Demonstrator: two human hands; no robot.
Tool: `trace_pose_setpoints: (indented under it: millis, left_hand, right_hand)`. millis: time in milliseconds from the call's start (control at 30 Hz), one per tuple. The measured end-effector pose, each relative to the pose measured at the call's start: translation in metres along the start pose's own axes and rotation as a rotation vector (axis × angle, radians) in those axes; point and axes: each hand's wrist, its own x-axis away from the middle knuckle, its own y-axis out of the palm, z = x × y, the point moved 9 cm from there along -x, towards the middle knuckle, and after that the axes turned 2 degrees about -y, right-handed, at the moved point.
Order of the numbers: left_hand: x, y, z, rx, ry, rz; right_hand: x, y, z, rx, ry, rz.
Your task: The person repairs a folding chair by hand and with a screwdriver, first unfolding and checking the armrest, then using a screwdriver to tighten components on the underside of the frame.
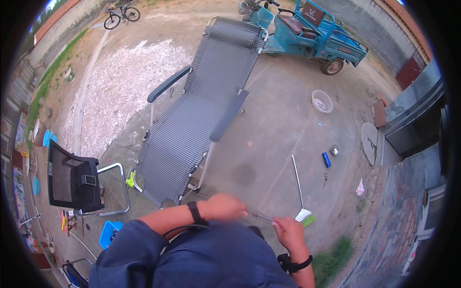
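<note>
In front of my body, a thin grey rod-like piece [261,216] stretches between my hands; its exact kind is too small to make out. My right hand [289,233] pinches one end with thumb and fingers. At the other end is my left hand [224,207], blurred by motion, its fingers seemingly curled closed around the rod. Just beyond my left hand stands a long reclining chair [197,105] with grey woven fabric, its dark armrests on both sides. Its lower end lies closest to me.
On the ground to the right lie a broom [298,192], a blue box-like object [326,160], a round metallic thing [334,150] and a pale basin [321,102]. A black office chair [74,180] and blue basket [109,234] stand left. Behind is a blue cargo tricycle [307,33].
</note>
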Motion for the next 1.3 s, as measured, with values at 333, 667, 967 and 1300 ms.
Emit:
trace_pose_setpoints:
  millis: [333,667,967,1300]
  left_hand:
    - [-0.115,-0.069,-0.059,0.121,-0.167,0.117]
    - [-0.291,-0.140,-0.077,0.082,-0.288,0.217]
    - [-0.388,-0.194,-0.135,0.189,-0.433,0.196]
    - [-0.469,-0.301,-0.251,0.370,-0.466,0.411]
  right_hand:
    - [-0.157,-0.052,0.076,-0.005,-0.150,-0.094]
    - [-0.303,-0.126,0.216,-0.044,-0.275,-0.135]
    - [-0.440,-0.145,0.278,-0.111,-0.337,-0.283]
    - [-0.648,-0.150,0.271,0.031,-0.517,-0.377]
